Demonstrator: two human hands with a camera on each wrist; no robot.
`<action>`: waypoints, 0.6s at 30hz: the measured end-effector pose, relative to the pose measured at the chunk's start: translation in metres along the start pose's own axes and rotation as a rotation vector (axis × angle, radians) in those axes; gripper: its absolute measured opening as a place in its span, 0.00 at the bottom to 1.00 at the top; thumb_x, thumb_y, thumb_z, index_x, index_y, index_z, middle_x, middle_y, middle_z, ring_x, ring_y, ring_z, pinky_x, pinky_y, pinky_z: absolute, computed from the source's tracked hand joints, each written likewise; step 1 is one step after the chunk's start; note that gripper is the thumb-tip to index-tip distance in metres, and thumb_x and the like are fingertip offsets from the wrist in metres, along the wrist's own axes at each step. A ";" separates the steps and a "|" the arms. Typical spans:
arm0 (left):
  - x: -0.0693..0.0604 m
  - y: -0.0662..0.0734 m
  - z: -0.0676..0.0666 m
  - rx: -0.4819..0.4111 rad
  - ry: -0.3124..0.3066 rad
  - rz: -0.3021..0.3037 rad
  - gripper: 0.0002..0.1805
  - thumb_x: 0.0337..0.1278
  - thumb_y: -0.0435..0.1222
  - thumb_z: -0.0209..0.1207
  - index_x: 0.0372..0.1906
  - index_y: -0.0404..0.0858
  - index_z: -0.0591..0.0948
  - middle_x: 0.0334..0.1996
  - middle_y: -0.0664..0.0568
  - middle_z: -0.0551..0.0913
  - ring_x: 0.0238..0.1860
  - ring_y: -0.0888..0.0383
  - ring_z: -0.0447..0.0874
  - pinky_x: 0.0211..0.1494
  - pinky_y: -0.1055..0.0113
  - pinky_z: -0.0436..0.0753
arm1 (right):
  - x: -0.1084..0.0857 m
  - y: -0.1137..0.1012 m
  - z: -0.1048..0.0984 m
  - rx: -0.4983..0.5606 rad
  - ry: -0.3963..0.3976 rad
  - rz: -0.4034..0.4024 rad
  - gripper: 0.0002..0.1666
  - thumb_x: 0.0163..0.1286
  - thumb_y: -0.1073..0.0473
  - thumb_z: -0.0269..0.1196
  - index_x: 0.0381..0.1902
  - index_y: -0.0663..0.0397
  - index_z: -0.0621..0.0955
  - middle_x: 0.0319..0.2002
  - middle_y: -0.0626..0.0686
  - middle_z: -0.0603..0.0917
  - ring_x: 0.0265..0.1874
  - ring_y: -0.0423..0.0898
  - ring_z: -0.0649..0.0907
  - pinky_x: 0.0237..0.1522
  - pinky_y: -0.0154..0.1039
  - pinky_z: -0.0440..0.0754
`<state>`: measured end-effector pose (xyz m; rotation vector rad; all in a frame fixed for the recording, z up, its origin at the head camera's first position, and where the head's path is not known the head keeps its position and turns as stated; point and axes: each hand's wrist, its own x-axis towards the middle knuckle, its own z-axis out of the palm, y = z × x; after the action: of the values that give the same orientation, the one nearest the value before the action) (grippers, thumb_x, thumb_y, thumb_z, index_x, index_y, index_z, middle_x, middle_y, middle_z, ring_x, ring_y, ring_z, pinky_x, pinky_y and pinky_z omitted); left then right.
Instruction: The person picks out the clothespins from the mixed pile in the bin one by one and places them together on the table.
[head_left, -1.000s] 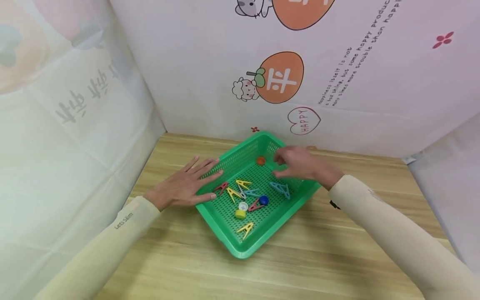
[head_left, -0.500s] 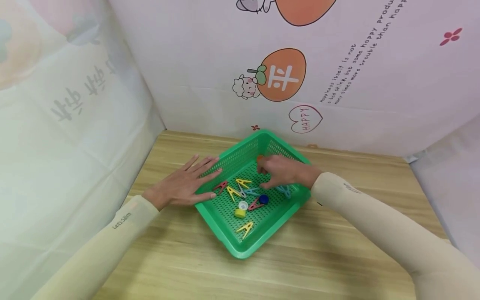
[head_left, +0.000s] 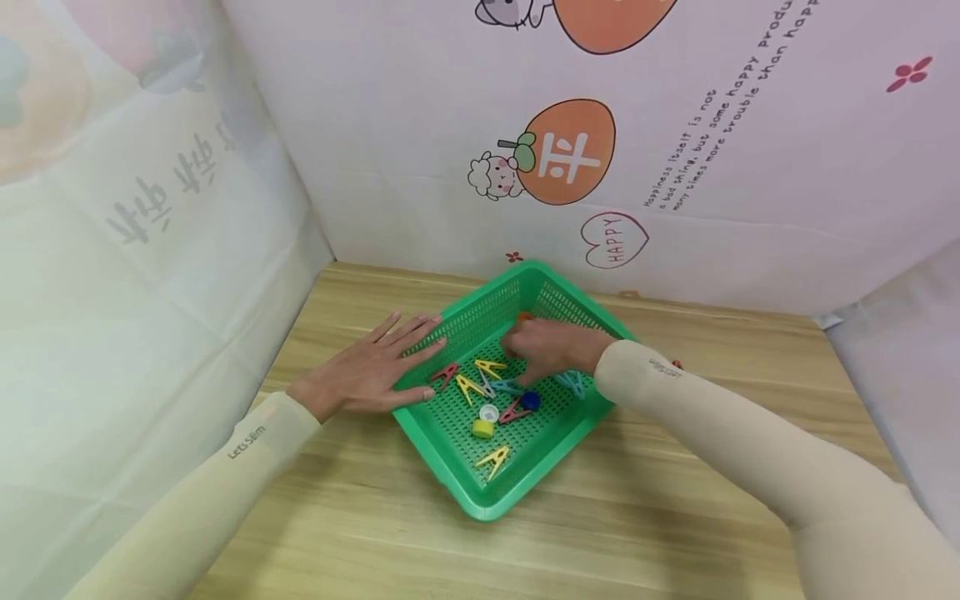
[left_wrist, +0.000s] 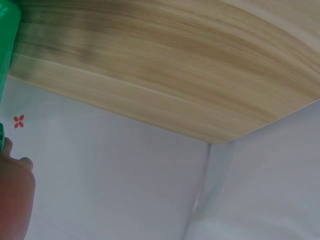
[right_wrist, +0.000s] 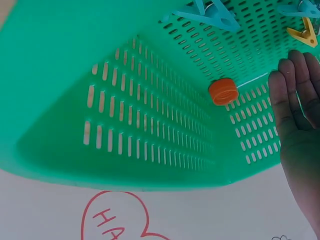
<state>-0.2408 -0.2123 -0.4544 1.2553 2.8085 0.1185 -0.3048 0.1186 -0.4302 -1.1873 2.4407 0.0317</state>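
Observation:
A green basket [head_left: 480,510] stands on the wooden table. My left hand [head_left: 367,371] rests on its left rim, fingers spread. Inside the basket, my right hand [head_left: 551,346] reaches over the clothespins with extended fingers; nothing shows in its grasp. Its thumb is near a light blue clothespin [head_left: 506,387], beside a grey clothespin [head_left: 487,384] and a yellow clothespin [head_left: 469,388]. A red clothespin [head_left: 445,375] lies to the left. Nearer lie a pink clothespin [head_left: 513,412], a blue cap [head_left: 530,401], a white cap [head_left: 489,413] and a yellow cap [head_left: 483,429].
An orange cap [right_wrist: 223,91] sits in the basket's far corner. Light blue clothespins [head_left: 572,383] lie by the right wall, partly behind my right arm. A patterned white cloth wall [head_left: 420,167] rises behind the table [head_left: 570,542]. A small reddish object [head_left: 677,364] shows beside my right sleeve.
My right hand has moved left and down into the basket, from above the right wall to over the clothespins. The left hand has stayed on the rim.

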 end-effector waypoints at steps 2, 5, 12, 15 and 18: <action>0.000 0.000 -0.001 0.000 -0.006 -0.002 0.46 0.79 0.65 0.50 0.89 0.44 0.57 0.92 0.47 0.41 0.91 0.45 0.41 0.93 0.41 0.41 | 0.003 0.000 0.000 0.006 -0.019 0.001 0.23 0.71 0.49 0.76 0.57 0.56 0.87 0.52 0.53 0.91 0.42 0.40 0.86 0.51 0.42 0.91; 0.001 0.000 -0.001 0.006 -0.010 -0.005 0.47 0.80 0.65 0.49 0.89 0.44 0.56 0.92 0.47 0.41 0.91 0.45 0.41 0.93 0.42 0.40 | 0.007 0.000 0.002 0.007 -0.037 -0.002 0.24 0.71 0.48 0.76 0.58 0.54 0.87 0.53 0.52 0.91 0.44 0.40 0.87 0.53 0.43 0.92; 0.002 0.000 0.003 0.007 -0.028 -0.011 0.47 0.80 0.66 0.48 0.90 0.44 0.55 0.92 0.48 0.39 0.92 0.46 0.38 0.93 0.43 0.38 | 0.017 0.003 0.008 -0.006 -0.073 -0.021 0.23 0.69 0.46 0.77 0.55 0.52 0.87 0.51 0.49 0.89 0.45 0.41 0.84 0.53 0.41 0.90; 0.002 0.000 0.003 0.005 -0.024 -0.016 0.47 0.80 0.65 0.49 0.90 0.44 0.55 0.92 0.47 0.40 0.92 0.46 0.39 0.93 0.44 0.38 | 0.020 0.003 0.010 -0.012 -0.102 -0.007 0.24 0.69 0.46 0.77 0.55 0.51 0.87 0.51 0.48 0.88 0.46 0.41 0.83 0.53 0.41 0.89; 0.002 0.000 0.002 0.003 -0.016 -0.017 0.47 0.80 0.65 0.49 0.89 0.44 0.56 0.92 0.47 0.41 0.92 0.45 0.41 0.93 0.44 0.38 | 0.021 0.002 0.011 -0.031 -0.132 0.017 0.23 0.69 0.45 0.77 0.55 0.49 0.87 0.51 0.47 0.87 0.45 0.41 0.82 0.52 0.42 0.89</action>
<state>-0.2418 -0.2107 -0.4569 1.2277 2.8061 0.1035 -0.3141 0.1067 -0.4487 -1.1401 2.3433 0.1488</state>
